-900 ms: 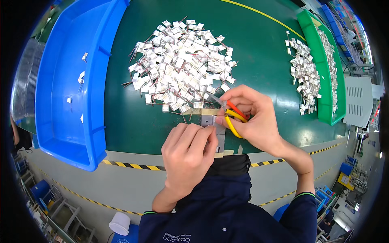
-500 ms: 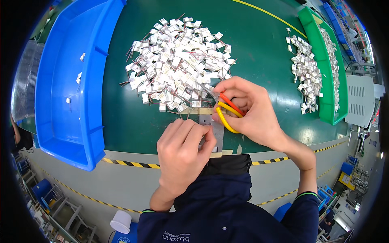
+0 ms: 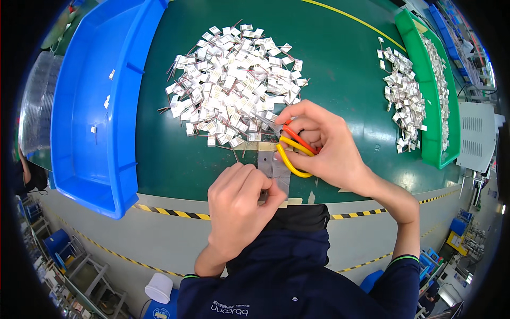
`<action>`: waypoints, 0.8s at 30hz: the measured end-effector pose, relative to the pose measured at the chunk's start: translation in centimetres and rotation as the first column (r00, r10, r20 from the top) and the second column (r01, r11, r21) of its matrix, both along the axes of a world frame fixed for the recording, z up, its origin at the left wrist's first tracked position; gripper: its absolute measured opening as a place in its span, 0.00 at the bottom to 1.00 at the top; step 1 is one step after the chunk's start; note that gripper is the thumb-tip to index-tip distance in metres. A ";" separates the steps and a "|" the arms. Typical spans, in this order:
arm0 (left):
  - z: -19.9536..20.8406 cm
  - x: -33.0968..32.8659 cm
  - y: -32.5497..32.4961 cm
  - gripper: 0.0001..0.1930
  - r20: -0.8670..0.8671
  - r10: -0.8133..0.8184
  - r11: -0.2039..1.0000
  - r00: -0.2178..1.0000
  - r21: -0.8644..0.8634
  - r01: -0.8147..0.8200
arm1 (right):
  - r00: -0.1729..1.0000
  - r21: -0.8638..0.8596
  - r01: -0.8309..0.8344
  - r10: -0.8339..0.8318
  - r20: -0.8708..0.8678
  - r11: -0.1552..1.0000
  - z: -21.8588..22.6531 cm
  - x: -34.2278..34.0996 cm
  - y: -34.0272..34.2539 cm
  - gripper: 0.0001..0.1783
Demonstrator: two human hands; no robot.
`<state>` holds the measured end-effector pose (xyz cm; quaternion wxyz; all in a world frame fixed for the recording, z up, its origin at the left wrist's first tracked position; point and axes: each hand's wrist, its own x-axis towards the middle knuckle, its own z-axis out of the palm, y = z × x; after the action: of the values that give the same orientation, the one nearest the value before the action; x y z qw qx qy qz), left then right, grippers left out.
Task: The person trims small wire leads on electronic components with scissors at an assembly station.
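Observation:
My left hand point(image 3: 239, 194) is closed in a pinch near the table's front edge. Thin wires point(image 3: 237, 156) stick up past its fingers; whatever else lies inside the grip is hidden. In my right hand point(image 3: 332, 149) are scissors with yellow and red handles point(image 3: 293, 164), their slim metal blades point(image 3: 265, 122) pointing toward the pile. Just beyond both hands spreads a heap of small white connectors point(image 3: 228, 85) with short dark wires. Between the hands, a flat metal plate point(image 3: 265, 159) is taped to the green table point(image 3: 340, 69).
A large blue bin point(image 3: 119, 154) with a few white connectors stands at the left. On the right, a second connector pile point(image 3: 406, 101) lies beside a green bin point(image 3: 433, 122) that holds more. A grey vented box point(image 3: 473, 133) is farther right.
My right hand and the scissors have shifted slightly left. My left hand has moved slightly down and stays pinched. The connector heap looks the same.

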<state>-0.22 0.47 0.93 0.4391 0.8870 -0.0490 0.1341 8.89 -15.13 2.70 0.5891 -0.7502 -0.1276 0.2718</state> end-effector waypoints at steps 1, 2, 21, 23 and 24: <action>0.0 -0.2 -0.1 0.14 -0.008 0.006 1.000 1.000 -0.010 -0.006 | 1.000 0.021 -0.014 0.014 -0.002 1.000 -0.2 0.2 -0.2 0.17; -0.1 -0.3 -0.2 0.14 -0.017 0.010 1.000 1.000 -0.019 -0.010 | 1.000 0.042 -0.027 0.028 -0.005 0.999 -0.4 0.3 -0.5 0.17; 0.3 -0.7 -0.3 0.15 0.000 -0.003 0.998 1.000 0.057 0.003 | 0.705 0.056 -0.378 0.327 -0.629 0.924 1.2 1.8 -3.3 0.07; 0.3 -0.7 -0.3 0.15 0.007 -0.011 0.998 1.000 0.062 0.011 | 0.734 0.038 -0.388 0.334 -0.592 0.921 1.0 1.7 -3.1 0.07; 0.3 -0.7 -0.3 0.15 0.004 -0.009 0.998 1.000 0.063 0.009 | 0.731 0.041 -0.390 0.336 -0.594 0.920 1.2 1.7 -3.0 0.07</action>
<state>-0.91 0.21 1.19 0.4112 0.9000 -0.0583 0.1325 10.63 -18.12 3.88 0.5016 -0.6136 -0.0705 0.6058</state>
